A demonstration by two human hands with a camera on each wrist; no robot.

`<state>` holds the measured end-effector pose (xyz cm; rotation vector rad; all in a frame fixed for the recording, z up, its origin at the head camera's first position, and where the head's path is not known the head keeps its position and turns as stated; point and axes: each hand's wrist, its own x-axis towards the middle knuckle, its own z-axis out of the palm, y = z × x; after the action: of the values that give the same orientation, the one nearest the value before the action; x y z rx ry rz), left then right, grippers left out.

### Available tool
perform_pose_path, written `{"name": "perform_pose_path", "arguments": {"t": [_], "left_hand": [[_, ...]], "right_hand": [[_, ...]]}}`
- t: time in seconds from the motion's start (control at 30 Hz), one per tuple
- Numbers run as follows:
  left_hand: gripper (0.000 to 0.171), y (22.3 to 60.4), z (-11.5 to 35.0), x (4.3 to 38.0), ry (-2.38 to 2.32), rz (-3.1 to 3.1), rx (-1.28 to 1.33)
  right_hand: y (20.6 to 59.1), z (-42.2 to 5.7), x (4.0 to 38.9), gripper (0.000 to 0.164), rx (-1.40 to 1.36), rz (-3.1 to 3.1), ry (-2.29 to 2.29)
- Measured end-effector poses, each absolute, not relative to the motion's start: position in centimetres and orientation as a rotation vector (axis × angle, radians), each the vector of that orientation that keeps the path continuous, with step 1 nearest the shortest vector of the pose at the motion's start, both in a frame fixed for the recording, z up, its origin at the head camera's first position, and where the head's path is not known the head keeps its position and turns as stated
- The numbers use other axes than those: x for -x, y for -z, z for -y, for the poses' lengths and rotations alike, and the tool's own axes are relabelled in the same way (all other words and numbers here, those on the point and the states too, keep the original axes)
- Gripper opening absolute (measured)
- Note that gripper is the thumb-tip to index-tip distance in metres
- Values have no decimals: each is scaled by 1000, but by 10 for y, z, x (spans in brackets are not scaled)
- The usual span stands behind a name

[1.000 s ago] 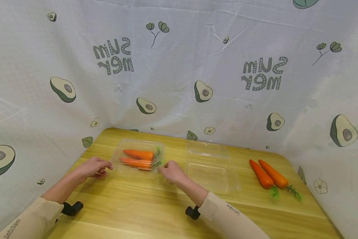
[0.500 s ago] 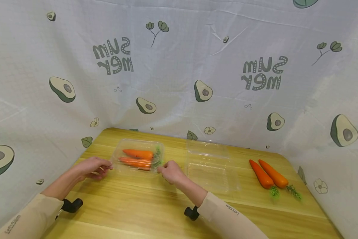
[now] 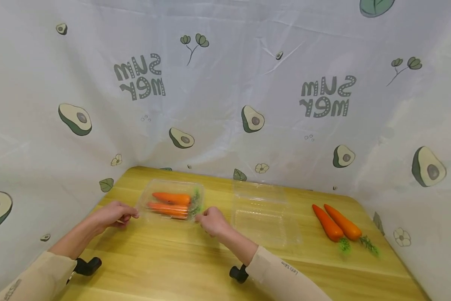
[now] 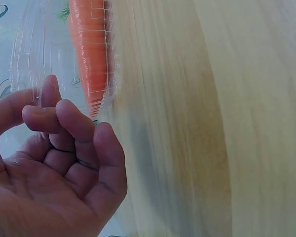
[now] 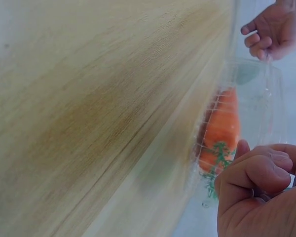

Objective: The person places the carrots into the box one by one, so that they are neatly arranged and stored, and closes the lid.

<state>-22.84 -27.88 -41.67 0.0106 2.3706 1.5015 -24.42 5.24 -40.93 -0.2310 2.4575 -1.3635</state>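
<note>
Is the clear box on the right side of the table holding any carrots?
No, the open clear box is empty; two loose carrots lie on the table beside it.

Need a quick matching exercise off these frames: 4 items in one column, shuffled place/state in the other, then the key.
Items:
1. closed clear box
2. open clear box
3. two loose carrots
4. left hand

Places/states:
A. bare on the table, far right
B. at the closed box's left end
C. empty, lid up, mid-table
D. carrots inside, between both hands

Pairs: 1-D, 2-C, 3-A, 4-B
</note>
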Motion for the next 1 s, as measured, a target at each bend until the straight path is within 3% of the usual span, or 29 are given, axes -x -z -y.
{"name": "perform_pose_path", "arguments": {"t": [0.57,1.0], "left_hand": [[31,419,275,221,-1491,-2372,-64],[33,416,277,226,-1492,-2376,-69]], "right_hand": [[417,-53,239,32,215,-2450,1395],[416,-51,244,27,195,-2456,1402]]}}
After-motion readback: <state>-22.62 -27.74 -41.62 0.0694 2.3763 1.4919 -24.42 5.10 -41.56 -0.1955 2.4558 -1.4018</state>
